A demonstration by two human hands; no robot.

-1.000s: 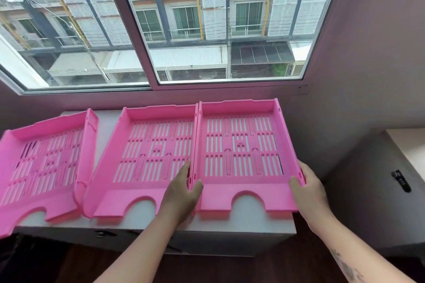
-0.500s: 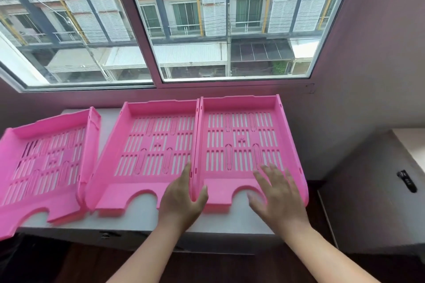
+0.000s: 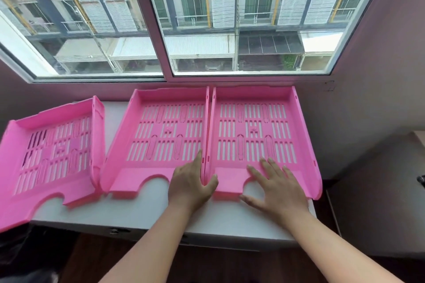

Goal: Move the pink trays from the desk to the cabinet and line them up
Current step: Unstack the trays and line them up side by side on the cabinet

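Note:
Three pink slotted trays lie on the white cabinet top (image 3: 138, 211) under the window. The left tray (image 3: 57, 145) sits askew, apart from the others, and overhangs the cabinet's left edge. The middle tray (image 3: 165, 131) and the right tray (image 3: 253, 131) stand side by side with their walls touching. My left hand (image 3: 190, 186) straddles those two joined walls near the front, fingers in the middle tray and thumb in the right one. My right hand (image 3: 278, 190) lies flat with fingers spread on the right tray's front lip.
A large window (image 3: 207, 18) and its sill run behind the trays. A purple wall closes in at the right. A lower grey desk (image 3: 379, 190) stands to the right, with a small dark object (image 3: 420, 179) at the frame edge. Dark floor lies below.
My right hand has left the right tray's outer wall and come to rest flat on its front. The right tray now sits closer to the back wall. My left hand has stayed on the joined walls.

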